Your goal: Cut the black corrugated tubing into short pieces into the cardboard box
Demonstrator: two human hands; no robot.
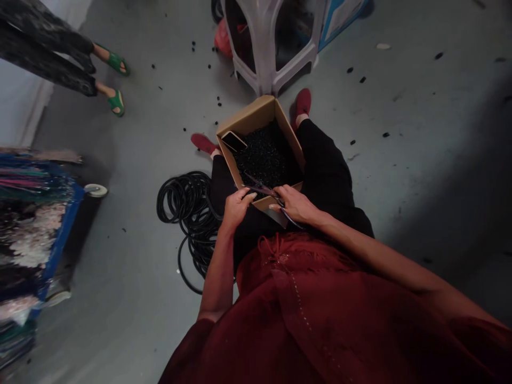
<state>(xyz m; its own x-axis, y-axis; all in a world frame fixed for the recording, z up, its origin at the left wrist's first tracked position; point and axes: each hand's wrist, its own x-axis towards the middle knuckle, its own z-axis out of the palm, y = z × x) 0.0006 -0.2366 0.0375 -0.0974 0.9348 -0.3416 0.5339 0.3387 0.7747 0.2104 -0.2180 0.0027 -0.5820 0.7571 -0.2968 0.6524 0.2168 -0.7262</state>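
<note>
Between my knees stands an open cardboard box, filled with many small black cut pieces. Over its near edge, my right hand is closed round the handles of a pair of scissors, whose blades point left. My left hand pinches at the blade tips, with thumb and fingers closed; a dark end seems to be in them, but it is too small to make out. A coil of black tubing lies on the floor beside my left leg, one strand running up towards my left arm.
A phone rests at the box's far left corner. Ahead stands a grey plastic stool, with a red bag beside it. A blue wheeled cart with bundled goods is at left. Another person's feet in green sandals stand far left.
</note>
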